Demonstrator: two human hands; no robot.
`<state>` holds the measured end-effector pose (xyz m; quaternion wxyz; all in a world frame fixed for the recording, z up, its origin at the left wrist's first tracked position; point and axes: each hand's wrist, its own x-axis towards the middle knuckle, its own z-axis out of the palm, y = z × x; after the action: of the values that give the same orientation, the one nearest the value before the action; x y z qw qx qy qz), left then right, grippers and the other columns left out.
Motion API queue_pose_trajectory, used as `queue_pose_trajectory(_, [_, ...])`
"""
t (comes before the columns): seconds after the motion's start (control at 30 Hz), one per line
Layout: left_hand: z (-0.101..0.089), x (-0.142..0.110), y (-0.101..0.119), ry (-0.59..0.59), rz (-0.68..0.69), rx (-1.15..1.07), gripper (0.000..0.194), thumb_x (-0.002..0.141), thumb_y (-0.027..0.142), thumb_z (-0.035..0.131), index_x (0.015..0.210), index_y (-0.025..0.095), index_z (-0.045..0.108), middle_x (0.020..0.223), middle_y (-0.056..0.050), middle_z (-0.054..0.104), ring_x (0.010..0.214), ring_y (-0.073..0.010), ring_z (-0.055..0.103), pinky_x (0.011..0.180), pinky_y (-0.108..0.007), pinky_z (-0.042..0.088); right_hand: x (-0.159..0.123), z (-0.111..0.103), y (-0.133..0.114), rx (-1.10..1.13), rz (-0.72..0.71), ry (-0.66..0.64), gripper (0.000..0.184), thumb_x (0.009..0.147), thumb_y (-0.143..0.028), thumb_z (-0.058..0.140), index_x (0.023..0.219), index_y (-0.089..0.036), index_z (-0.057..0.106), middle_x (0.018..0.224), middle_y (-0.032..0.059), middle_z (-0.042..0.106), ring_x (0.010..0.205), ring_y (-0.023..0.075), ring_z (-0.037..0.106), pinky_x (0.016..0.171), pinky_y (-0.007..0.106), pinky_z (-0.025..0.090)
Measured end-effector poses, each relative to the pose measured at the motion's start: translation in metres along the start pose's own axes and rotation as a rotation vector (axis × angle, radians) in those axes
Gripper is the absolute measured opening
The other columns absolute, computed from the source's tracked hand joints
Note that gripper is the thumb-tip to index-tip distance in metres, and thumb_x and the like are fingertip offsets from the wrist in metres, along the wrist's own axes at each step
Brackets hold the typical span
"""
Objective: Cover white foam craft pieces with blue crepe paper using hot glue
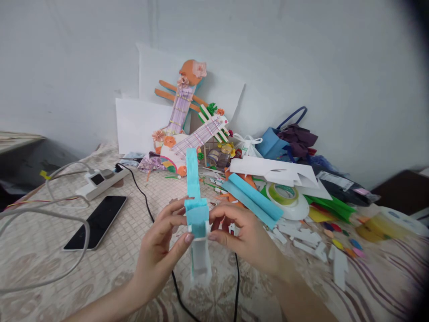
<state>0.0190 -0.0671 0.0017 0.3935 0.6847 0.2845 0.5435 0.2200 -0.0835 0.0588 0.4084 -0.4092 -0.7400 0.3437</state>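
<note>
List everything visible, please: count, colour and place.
Handheld piece: one, light blue and white, centre
Stringed models: two, multicoloured, by wall
Phone: one, black, left
Power strip: one, white, behind phone
Cables: several, grey and black, left and centre
Paper roll: one, blue, right
Tape roll: one, yellow-green, right
Sheets: several, white, back and right
Scraps: many, white, right
Discs: several, mixed colours, right
Bags: several, mixed colours, back right
Tablecloth: one, beige, below
Wall: one, grey, behind
Left hand, right hand: two, bare, holding piece
</note>
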Motion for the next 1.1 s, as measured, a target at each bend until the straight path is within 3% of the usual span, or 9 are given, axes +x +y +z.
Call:
queue_pose_trajectory(0.13, [0.0002,0.002,0.0018,0.007,-0.001,0.016,0.011,0.091,0.022,0.062,0.095,0.032,0.066,0.131,0.001,0.056,0.126,-0.0184,0.052,0.108,-0.034,0.042,-0.0007,0.0015,0.0,-0.007,-0.016,0.015,0.008,0.089,-0.025,0.068,0.085,-0.019,0.065,0.08,-0.0023,0.063,0.072,0.0101,0.056,0.064,0.022,0.044])
queue_pose_trajectory(0.33, [0.0,0.0015,0.0017,-0.005,-0.007,0.016,0.015,0.091,0.026,0.063,0.104,0.033,0.067,0.13,-0.002,0.056,0.125,-0.0197,0.052,0.109,-0.036,0.042,0.0004,0.0027,0.0014,0.046,-0.025,0.016,0.01,0.088,-0.025,0.069,0.097,-0.021,0.066,0.089,-0.0016,0.064,0.073,0.0094,0.057,0.063,0.021,0.044])
queue_pose_trajectory(0.5, [0.0002,0.0008,0.0006,0.007,-0.016,0.03,0.006,0.09,0.024,0.064,0.091,0.03,0.067,0.128,-0.001,0.057,0.124,-0.0198,0.053,0.109,-0.038,0.041,0.0008,0.0046,0.0022,0.039,-0.067,0.022,0.01,0.091,-0.028,0.067,0.088,-0.019,0.067,0.084,-0.0004,0.062,0.075,0.0112,0.057,0.064,0.022,0.044])
queue_pose_trajectory(1.1, [-0.0004,-0.0008,-0.0026,-0.033,0.024,-0.04,0.021,0.093,0.021,0.059,0.109,0.034,0.063,0.132,-0.001,0.051,0.126,-0.0195,0.05,0.11,-0.037,0.038,0.0027,0.006,0.0043,0.032,-0.105,0.034,0.005,0.09,-0.023,0.067,0.093,-0.02,0.066,0.085,-0.001,0.063,0.072,0.0098,0.056,0.064,0.021,0.045])
